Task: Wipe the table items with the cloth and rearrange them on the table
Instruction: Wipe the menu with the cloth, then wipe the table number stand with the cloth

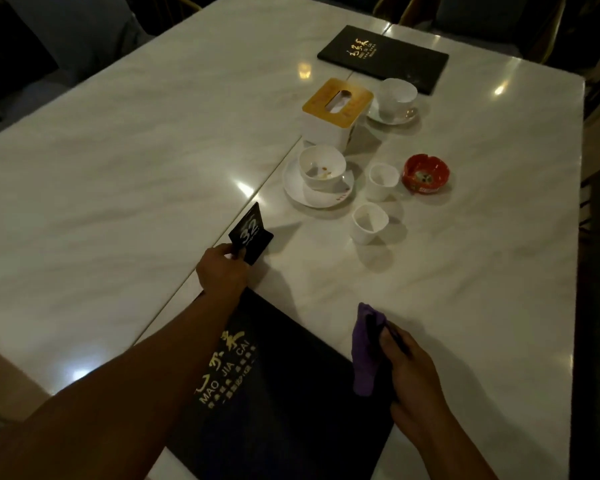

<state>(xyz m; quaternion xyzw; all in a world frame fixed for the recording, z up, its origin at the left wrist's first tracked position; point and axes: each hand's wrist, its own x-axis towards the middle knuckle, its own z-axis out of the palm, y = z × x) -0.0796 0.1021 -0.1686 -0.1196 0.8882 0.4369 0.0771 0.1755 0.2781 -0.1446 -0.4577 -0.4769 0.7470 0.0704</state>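
Across the white marble table (pixel 118 168) the biggest piece is the near menu (pixel 284 393), black with gold lettering, lying flat at the near edge under the left forearm. Far side, a second menu (pixel 383 58) lies flat too. Next, the tissue box (pixel 333 112), gold lid, white tissue showing in its slot. Just behind it to the right, a white cup (pixel 395 97) stands on its saucer (pixel 404 117). Just in front of the box, a white bowl (pixel 321 166) with brown specks inside sits on a plate (pixel 312 199). To the right of that, two small white cups (pixel 381 180) (pixel 368 221) stand apart, and beyond them a red ashtray (pixel 426 173); its contents I can't make out. Now the small stuff: the black number stand (pixel 250 233), marked 32, is tilted, one corner pinched by the left grip (pixel 222 271). The right grip (pixel 413 368) is curled round the purple cloth (pixel 366 348), bunched over the near menu's right edge.
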